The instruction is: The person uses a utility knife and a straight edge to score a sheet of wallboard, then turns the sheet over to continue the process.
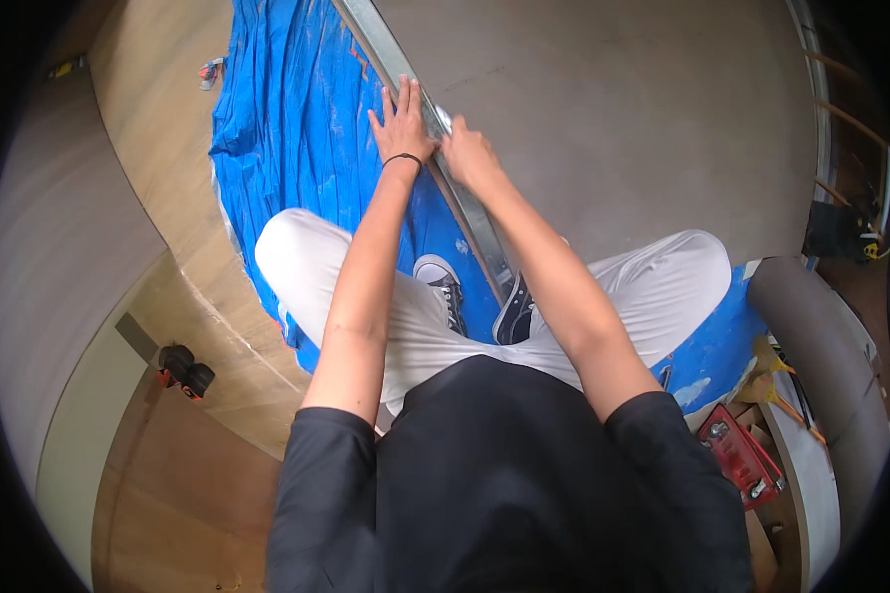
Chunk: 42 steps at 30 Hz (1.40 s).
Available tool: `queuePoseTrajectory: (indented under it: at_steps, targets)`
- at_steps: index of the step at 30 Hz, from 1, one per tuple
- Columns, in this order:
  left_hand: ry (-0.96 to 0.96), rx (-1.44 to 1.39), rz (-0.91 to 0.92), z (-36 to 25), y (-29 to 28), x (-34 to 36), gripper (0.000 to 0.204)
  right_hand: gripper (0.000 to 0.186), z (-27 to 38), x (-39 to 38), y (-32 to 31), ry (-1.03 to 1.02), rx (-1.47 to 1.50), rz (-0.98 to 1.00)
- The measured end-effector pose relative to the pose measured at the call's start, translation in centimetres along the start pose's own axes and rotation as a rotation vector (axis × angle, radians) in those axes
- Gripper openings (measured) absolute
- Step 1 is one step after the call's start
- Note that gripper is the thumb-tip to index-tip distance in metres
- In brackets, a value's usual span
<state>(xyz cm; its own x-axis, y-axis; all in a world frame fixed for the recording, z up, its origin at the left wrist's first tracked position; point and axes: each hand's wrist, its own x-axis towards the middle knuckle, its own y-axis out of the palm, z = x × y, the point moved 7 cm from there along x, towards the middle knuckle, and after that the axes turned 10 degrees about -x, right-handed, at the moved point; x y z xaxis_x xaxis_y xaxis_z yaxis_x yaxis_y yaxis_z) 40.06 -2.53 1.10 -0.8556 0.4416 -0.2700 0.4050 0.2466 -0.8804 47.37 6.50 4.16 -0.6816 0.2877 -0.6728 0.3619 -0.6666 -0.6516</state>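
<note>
A long silvery metal strip (480,225), like a channel profile, runs slantwise from the top middle down to between my feet. It lies along the left edge of a large grey panel (653,119). My left hand (402,130) rests on the strip with its fingers spread, a thin dark band at the wrist. Just right of it, my right hand (470,156) is closed at the strip's edge. Something small and pale shows beyond its fingers, too blurred to name. Both arms reach forward between my bent knees.
Under the strip and my feet spreads a crumpled blue tarp (287,119) on a brown floor (158,79). At lower right lie a red case (737,455) and a dark rolled sheet (811,326). Black-and-orange items (185,372) sit at the left, a small red tool (210,74) farther off.
</note>
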Motion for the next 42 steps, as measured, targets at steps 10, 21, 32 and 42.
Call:
queuePoseTrajectory:
  at_steps: [10, 21, 32, 42]
  targets:
    - [-0.06, 0.024, 0.226, -1.6, -2.1, -0.3, 0.13, 0.028, -10.1, -15.2, 7.8, 0.145, -0.018, 0.08]
    - [-0.036, 0.042, 0.16, -1.6, -2.0, 0.8, 0.126, 0.034, 0.4, 0.2, -4.5, -0.036, 0.079, -0.192]
    - [-0.033, 0.018, 0.167, -1.3, -1.6, 0.2, 0.126, 0.037, 4.4, 6.4, -3.4, -0.077, 0.11, -0.175]
    - [-0.02, 0.017, 0.123, -0.9, -0.8, 0.4, 0.122, 0.032, 4.9, 6.4, -3.9, -0.063, 0.061, -0.136]
